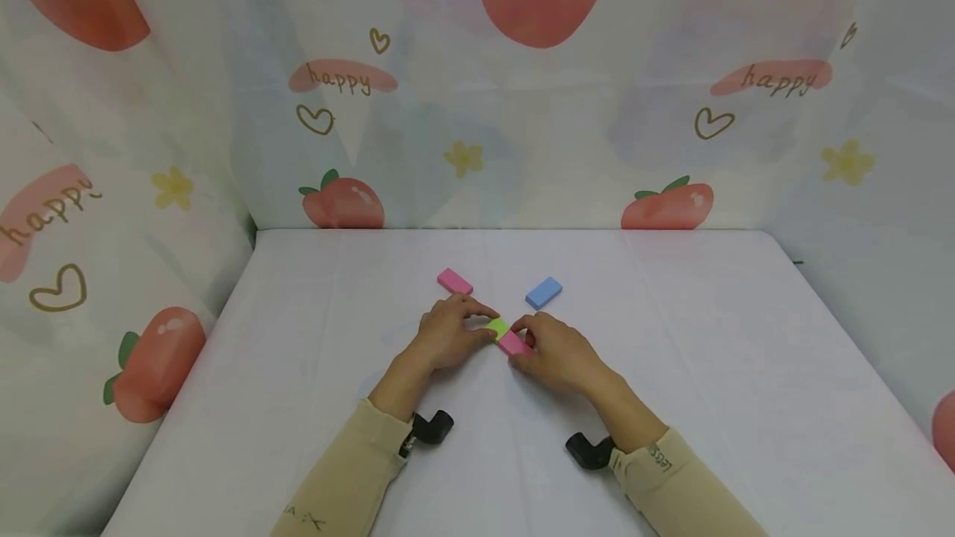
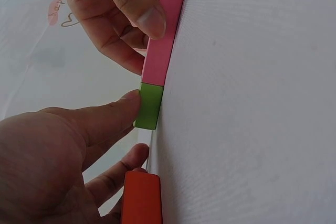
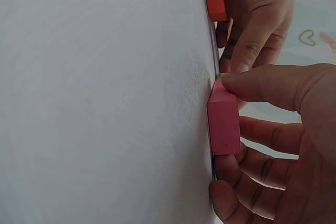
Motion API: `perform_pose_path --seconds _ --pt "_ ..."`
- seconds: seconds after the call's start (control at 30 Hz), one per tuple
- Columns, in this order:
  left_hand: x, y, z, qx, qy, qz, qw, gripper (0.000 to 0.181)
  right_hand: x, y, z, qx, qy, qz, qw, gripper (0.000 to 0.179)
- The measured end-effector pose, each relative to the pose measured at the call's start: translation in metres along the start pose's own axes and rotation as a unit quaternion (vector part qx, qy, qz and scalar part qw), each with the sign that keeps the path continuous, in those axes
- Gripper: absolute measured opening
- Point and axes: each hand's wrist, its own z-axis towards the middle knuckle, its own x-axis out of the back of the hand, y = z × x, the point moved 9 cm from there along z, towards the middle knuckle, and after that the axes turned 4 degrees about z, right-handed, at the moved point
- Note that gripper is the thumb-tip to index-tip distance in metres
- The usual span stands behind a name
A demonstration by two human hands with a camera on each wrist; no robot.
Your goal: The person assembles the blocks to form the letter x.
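Observation:
Near the middle of the table, a green block (image 1: 498,326) and a pink block (image 1: 513,344) lie end to end in one line. My left hand (image 1: 450,334) pinches the green block between thumb and fingers. On the pink block, my right hand (image 1: 563,352) has its thumb on one side and fingers on the other. An orange block (image 2: 142,198) stands close by my left fingers in the left wrist view; the head view does not show it.
Beyond my left hand lies another pink block (image 1: 455,281). A blue block (image 1: 544,293) rests farther back, past my right hand. The white table (image 1: 746,371) meets a printed cloth backdrop (image 1: 537,106) at its far edge and sides.

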Motion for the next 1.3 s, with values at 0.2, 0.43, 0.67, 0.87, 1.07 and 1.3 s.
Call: perform_pose_path --seconds 0.2,0.43,0.67,0.87,1.07,1.3 --pt "-0.0005 -0.0005 0.0005 0.001 0.001 -0.001 1.0000 0.027 0.0007 0.0001 -0.0006 0.002 0.002 -0.004 1.0000 0.044" --pt "-0.0012 -0.0006 0.0010 0.002 0.000 0.001 1.0000 0.028 0.0002 0.0018 0.0001 0.005 0.003 -0.008 1.0000 0.044" --pt "-0.0002 -0.0004 0.0011 0.003 -0.001 0.002 1.0000 0.028 0.0010 0.0003 0.0007 0.009 0.004 -0.008 0.9999 0.045" --pt "0.0013 0.0001 0.0006 0.001 0.000 0.004 1.0000 0.028 0.0003 0.0000 0.0012 0.008 0.003 -0.011 0.9999 0.044" --pt "0.0015 0.0005 0.0002 0.000 0.000 0.002 1.0000 0.028 -0.0006 0.0012 0.0010 -0.001 0.003 -0.010 0.9999 0.044" --pt "0.0003 0.0004 -0.0002 0.003 -0.002 0.001 1.0000 0.028 -0.0012 0.0014 -0.0006 -0.001 0.001 -0.004 1.0000 0.045"
